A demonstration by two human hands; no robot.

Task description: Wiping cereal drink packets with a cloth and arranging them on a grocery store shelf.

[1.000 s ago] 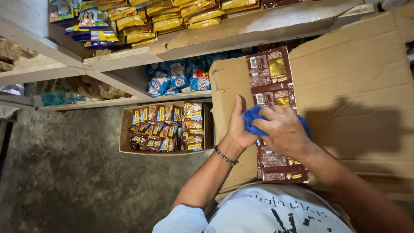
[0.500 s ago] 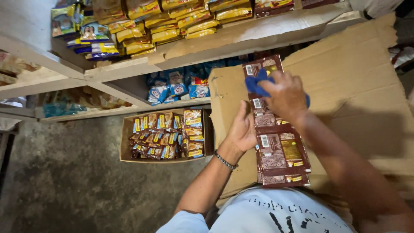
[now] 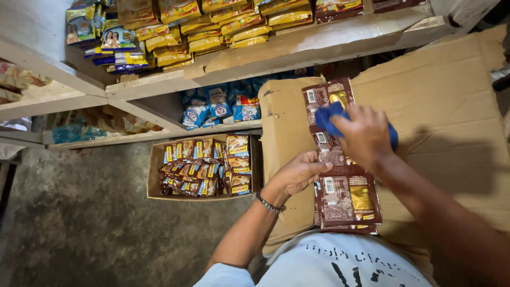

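Note:
A strip of brown sachets lies along a flattened cardboard box in front of me. My right hand presses a blue cloth onto the upper part of the strip. My left hand, with a bead bracelet at the wrist, rests on the strip's left edge near its middle, fingers flat on the sachets.
An open cardboard tray of orange and brown snack packets sits on the concrete floor at left. Wooden shelves above hold yellow packets and blue-white packets.
My right hand and the blue cloth moved up the strip from its middle to its upper part. My left hand slid down the strip's left edge.

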